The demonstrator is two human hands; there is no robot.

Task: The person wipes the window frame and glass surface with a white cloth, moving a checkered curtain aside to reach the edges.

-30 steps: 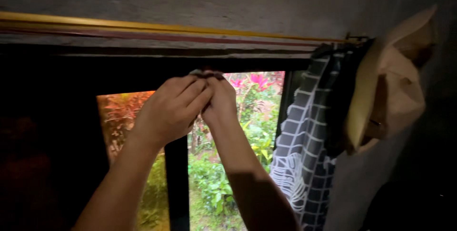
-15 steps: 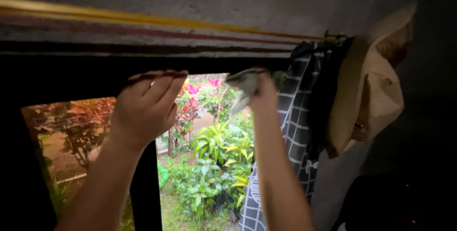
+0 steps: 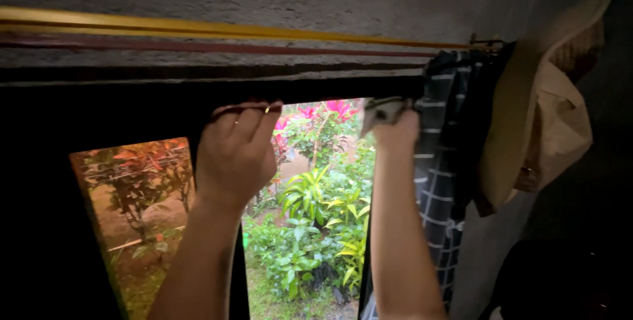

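Both arms raised to top of window opening (image 3: pixel 310 201), under yellow curtain rod (image 3: pixel 217 30).

Left hand (image 3: pixel 236 152): fingers curled tight round top edge of dark curtain (image 3: pixel 99 112).

Right hand (image 3: pixel 394 129): fist closed on bunched edge of checked curtain (image 3: pixel 438 162), beside hanging tan hat (image 3: pixel 541 116).

Step, as judged: curtains parted, hands well apart. Further spreading calls for firm grip, sideways slide along rod.

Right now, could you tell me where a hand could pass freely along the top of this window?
Open space lies between the left hand and right hand, below the dark window top. Right of the right hand it is crowded: checked curtain and tan hat hang bunched at the yellow rod end.
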